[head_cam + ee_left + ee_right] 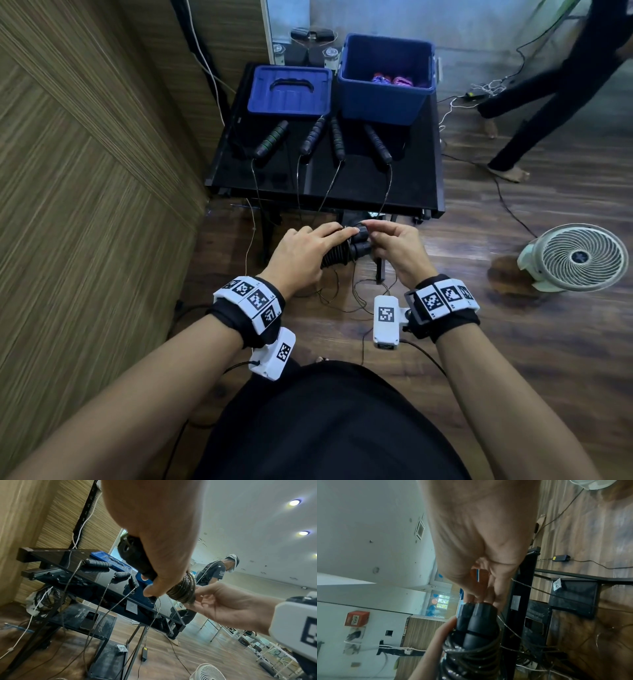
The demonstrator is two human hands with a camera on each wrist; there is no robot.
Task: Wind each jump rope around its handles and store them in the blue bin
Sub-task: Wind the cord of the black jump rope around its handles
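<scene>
1. Right now the left hand has its grip wrapped round a pair of black handles held side by side, with cord coils already banded around them
2. The right hand pinches at the cap end of the bundle; its fingertips are bunched there, seemingly on the last of the cord, though the cord itself is hidden between them
3. The bundle's long axis runs from the left palm toward the right hand, so the free end lies on the right side, and the right hand is the nearer one to finish the wrap
4. The blue bin stands on the desk well ahead of both hands, slightly right, already holding coloured ropes
5. Four more handles lie on the desk in front of the bin, their cords trailing over the edge, still unwound
</scene>
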